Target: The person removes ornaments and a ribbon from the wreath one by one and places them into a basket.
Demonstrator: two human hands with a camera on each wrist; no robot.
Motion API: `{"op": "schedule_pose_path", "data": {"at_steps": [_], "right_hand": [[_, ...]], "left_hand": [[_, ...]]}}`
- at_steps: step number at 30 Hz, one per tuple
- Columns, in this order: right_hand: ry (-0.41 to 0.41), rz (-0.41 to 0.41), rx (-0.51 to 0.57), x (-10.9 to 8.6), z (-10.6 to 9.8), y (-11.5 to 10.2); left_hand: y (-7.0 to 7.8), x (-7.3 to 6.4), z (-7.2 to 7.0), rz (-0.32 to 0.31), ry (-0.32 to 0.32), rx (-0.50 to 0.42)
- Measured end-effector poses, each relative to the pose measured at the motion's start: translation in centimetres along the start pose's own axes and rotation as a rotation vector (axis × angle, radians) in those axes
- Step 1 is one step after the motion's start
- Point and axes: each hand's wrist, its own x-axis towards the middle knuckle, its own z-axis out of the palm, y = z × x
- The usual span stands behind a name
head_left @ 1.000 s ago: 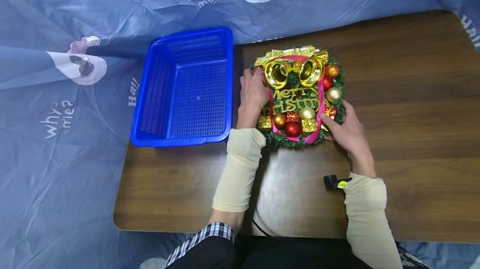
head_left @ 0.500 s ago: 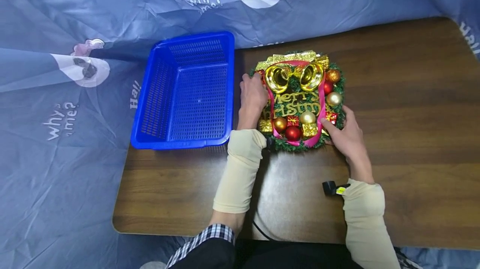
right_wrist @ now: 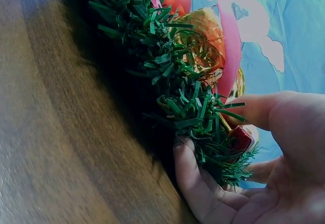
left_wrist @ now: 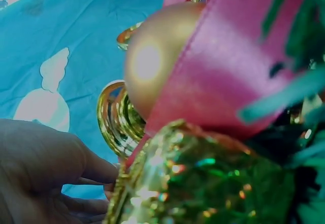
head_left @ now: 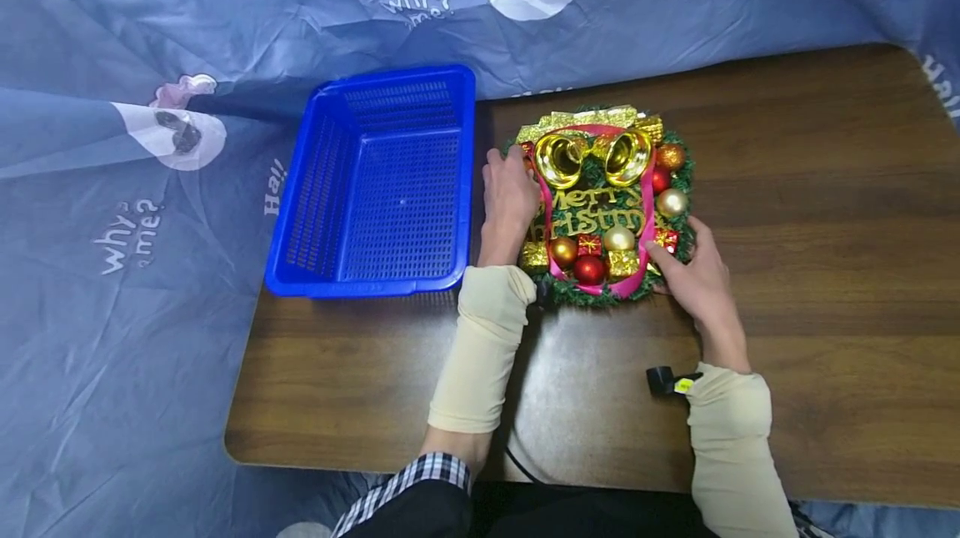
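A Christmas wreath (head_left: 592,217) lies on the table in the head view, with green tinsel, two gold bells, baubles, small gift boxes, a pink ribbon and gold "Merry Christmas" letters. My left hand (head_left: 507,200) grips its left edge, fingers at the upper left corner. In the left wrist view that hand (left_wrist: 45,170) is partly hidden behind a shiny gold gift box (left_wrist: 203,183). My right hand (head_left: 699,271) holds the lower right edge. The right wrist view shows its thumb above the green tinsel (right_wrist: 188,107) and fingers curled beneath, close over the wood.
Left of the wreath stands a blue plastic basket (head_left: 405,286) with mesh walls and nothing inside. The brown wooden table (head_left: 840,271) extends to the right. A blue printed cloth (head_left: 337,12) hangs along the back, and a black cable (head_left: 521,465) lies near the front edge.
The head view has shifted slightly, so everything sits a little lower in it. Both hands keep their hold on the wreath, which stays in place beside the basket.
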Motion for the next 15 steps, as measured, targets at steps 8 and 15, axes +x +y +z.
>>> {"op": "schedule_pose_path", "data": {"at_steps": [8,15], "right_hand": [[0.019,0.009,-0.017,-0.3,0.0,0.0],[0.026,0.023,-0.044,-0.7,-0.3,0.2]], "left_hand": [[0.4,-1.3,-0.9,0.059,0.058,-0.004],[1.2,-3.0,-2.9,0.120,0.088,-0.054]]}}
